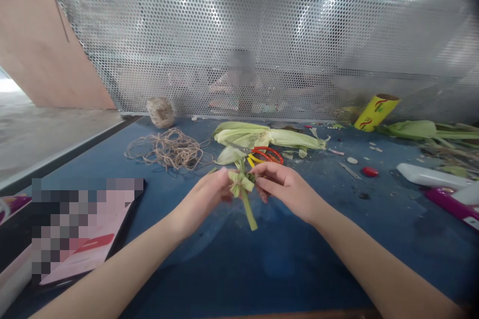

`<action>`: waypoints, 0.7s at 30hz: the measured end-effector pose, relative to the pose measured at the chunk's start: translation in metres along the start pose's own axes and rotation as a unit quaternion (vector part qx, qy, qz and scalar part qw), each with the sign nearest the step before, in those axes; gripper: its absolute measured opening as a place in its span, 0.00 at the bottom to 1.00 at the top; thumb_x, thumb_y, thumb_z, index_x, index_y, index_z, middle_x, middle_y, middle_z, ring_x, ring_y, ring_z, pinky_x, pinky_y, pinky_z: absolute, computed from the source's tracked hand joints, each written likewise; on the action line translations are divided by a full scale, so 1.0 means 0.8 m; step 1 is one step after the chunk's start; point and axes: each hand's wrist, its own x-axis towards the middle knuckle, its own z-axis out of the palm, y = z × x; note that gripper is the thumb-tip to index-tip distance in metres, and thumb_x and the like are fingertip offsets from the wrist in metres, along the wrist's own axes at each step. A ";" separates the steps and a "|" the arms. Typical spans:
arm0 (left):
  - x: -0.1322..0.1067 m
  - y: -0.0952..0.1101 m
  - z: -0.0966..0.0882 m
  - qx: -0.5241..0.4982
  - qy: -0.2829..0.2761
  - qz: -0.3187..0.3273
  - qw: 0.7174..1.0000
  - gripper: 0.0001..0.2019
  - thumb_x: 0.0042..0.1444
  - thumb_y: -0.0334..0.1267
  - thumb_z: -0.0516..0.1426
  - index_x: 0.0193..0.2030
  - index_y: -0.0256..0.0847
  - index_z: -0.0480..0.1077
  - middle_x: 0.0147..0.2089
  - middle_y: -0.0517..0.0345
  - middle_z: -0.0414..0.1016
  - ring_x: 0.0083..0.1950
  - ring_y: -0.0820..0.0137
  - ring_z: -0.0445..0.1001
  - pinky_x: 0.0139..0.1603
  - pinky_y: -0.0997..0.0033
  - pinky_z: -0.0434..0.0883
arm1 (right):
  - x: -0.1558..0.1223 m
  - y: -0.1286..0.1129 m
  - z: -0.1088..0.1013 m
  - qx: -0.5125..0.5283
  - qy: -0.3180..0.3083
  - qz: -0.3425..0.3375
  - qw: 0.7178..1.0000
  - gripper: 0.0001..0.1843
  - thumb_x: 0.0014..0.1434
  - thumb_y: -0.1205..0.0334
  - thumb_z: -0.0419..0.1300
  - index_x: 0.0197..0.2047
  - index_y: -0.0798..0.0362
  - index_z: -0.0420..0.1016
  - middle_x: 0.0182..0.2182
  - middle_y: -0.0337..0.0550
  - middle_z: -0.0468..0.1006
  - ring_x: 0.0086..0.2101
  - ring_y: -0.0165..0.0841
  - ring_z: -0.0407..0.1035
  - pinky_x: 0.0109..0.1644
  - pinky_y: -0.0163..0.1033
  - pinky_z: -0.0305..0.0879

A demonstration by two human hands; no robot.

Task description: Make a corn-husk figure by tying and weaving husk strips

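Observation:
Both hands are at a small pale-green corn husk piece, pleated like a bow or flower, with a stalk-like strip slanting down from it. My left hand grips its left side, thumb near the folds and fingertips partly hidden behind. On the other side, my right hand has thumb and fingers pinched at the husk's right edge. Just beyond lie scissors with red and yellow handles, in front of a larger spread of corn husks.
Tangled twine lies left on the blue table, near a whitish roll. At right are a yellow tube, a red pebble-like piece and a white-and-purple tool. A tablet is at left. Perforated metal stands behind.

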 end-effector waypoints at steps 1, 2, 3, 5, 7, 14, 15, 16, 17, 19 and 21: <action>-0.001 0.000 0.000 0.044 0.022 0.016 0.999 0.24 0.42 0.55 0.61 0.41 0.39 0.70 0.35 0.57 0.73 0.38 0.69 0.70 0.40 0.71 0.67 | -0.001 -0.001 0.002 -0.017 0.002 0.002 1.000 0.07 0.56 0.63 0.55 0.39 0.54 0.66 0.26 0.35 0.68 0.24 0.24 0.62 0.31 0.33 0.62; -0.002 0.000 0.000 0.083 0.042 0.022 0.995 0.25 0.39 0.51 0.64 0.42 0.39 0.69 0.34 0.58 0.73 0.38 0.69 0.70 0.41 0.72 0.67 | -0.002 -0.002 0.004 -0.029 -0.001 0.005 1.000 0.06 0.56 0.63 0.55 0.38 0.54 0.66 0.26 0.35 0.68 0.24 0.24 0.62 0.31 0.33 0.62; -0.003 0.000 0.000 0.115 0.052 0.021 0.992 0.26 0.37 0.48 0.65 0.43 0.39 0.68 0.34 0.59 0.73 0.37 0.69 0.70 0.41 0.72 0.67 | -0.003 -0.002 0.006 -0.036 -0.006 0.009 0.999 0.06 0.56 0.63 0.55 0.38 0.54 0.66 0.27 0.36 0.68 0.24 0.24 0.62 0.30 0.33 0.62; -0.005 0.000 0.001 0.153 0.049 0.017 0.987 0.24 0.40 0.46 0.64 0.43 0.38 0.67 0.34 0.59 0.73 0.37 0.69 0.70 0.40 0.71 0.67 | -0.004 -0.002 0.009 -0.037 -0.013 0.015 0.999 0.06 0.55 0.62 0.55 0.37 0.53 0.66 0.27 0.35 0.68 0.24 0.24 0.62 0.30 0.32 0.62; -0.005 0.000 0.000 0.176 0.032 0.026 0.983 0.21 0.44 0.46 0.62 0.44 0.38 0.68 0.35 0.58 0.73 0.38 0.68 0.71 0.41 0.69 0.67 | -0.005 -0.003 0.009 -0.042 -0.020 0.017 0.999 0.06 0.55 0.63 0.56 0.37 0.53 0.66 0.27 0.35 0.68 0.24 0.24 0.62 0.31 0.32 0.62; -0.004 0.009 -0.005 0.183 -0.008 0.011 0.983 0.18 0.48 0.39 0.60 0.47 0.38 0.67 0.38 0.57 0.75 0.40 0.69 0.72 0.46 0.68 0.67 | -0.007 -0.011 -0.003 -0.073 -0.038 0.010 0.997 0.04 0.56 0.66 0.54 0.35 0.55 0.69 0.22 0.34 0.68 0.24 0.24 0.64 0.31 0.32 0.63; -0.004 0.012 -0.005 0.182 -0.021 0.007 0.983 0.17 0.48 0.38 0.60 0.46 0.38 0.68 0.38 0.58 0.75 0.40 0.69 0.72 0.45 0.68 0.67 | -0.007 -0.012 -0.004 -0.068 -0.040 0.012 0.997 0.04 0.56 0.66 0.54 0.35 0.55 0.69 0.22 0.34 0.68 0.24 0.24 0.64 0.31 0.32 0.63; -0.004 0.014 -0.006 0.180 -0.039 0.008 0.983 0.14 0.49 0.37 0.59 0.44 0.38 0.68 0.38 0.58 0.75 0.40 0.69 0.72 0.45 0.69 0.67 | -0.007 -0.013 -0.005 -0.063 -0.043 0.015 0.997 0.04 0.56 0.66 0.54 0.35 0.55 0.69 0.22 0.34 0.68 0.23 0.24 0.64 0.31 0.32 0.63; -0.004 0.016 -0.005 0.180 -0.059 0.012 0.982 0.11 0.50 0.35 0.57 0.41 0.38 0.69 0.38 0.58 0.75 0.41 0.70 0.72 0.46 0.69 0.67 | -0.007 -0.014 -0.006 -0.059 -0.045 0.019 0.997 0.04 0.55 0.66 0.54 0.35 0.55 0.69 0.22 0.34 0.68 0.23 0.24 0.64 0.31 0.32 0.63; -0.005 0.019 -0.005 0.184 -0.087 0.025 0.979 0.06 0.51 0.34 0.56 0.36 0.38 0.70 0.39 0.58 0.75 0.42 0.70 0.72 0.46 0.70 0.67 | -0.007 -0.015 -0.007 -0.054 -0.051 0.024 0.997 0.04 0.55 0.66 0.55 0.34 0.56 0.70 0.22 0.34 0.68 0.23 0.23 0.64 0.30 0.32 0.63; -0.006 0.020 -0.004 0.189 -0.092 0.028 0.977 0.05 0.51 0.34 0.56 0.35 0.38 0.70 0.40 0.58 0.74 0.42 0.70 0.71 0.46 0.71 0.66 | -0.007 -0.015 -0.007 -0.055 -0.052 0.025 0.997 0.03 0.54 0.66 0.56 0.33 0.56 0.69 0.22 0.34 0.68 0.23 0.23 0.64 0.30 0.32 0.64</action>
